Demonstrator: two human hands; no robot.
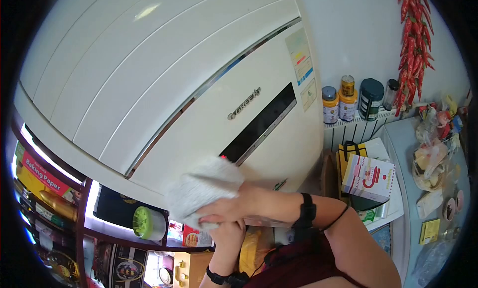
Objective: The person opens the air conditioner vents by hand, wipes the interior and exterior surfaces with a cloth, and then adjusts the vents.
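Note:
My right hand (231, 206) is closed on a white terry cloth (201, 188), its fingers bent over the cloth's lower side. The bunched cloth lies in front of the cream front panel of a standing Gree air conditioner (199, 134), just below the left end of its dark display strip (261, 124). A small red light glows at that end of the strip. Close under the right hand is my left hand (228, 233), by the cloth's lower edge. Its fingers are hidden, so its grip does not show. Black bands circle both forearms.
Shelves on the left hold a baking paper box (42, 176), a green-lidded container (148, 223) and other boxes. Several jars (371, 99) stand on a radiator to the right, beside hanging red chillies (414, 44). Below are a white gift box (369, 177) and a cluttered pale surface (403, 139).

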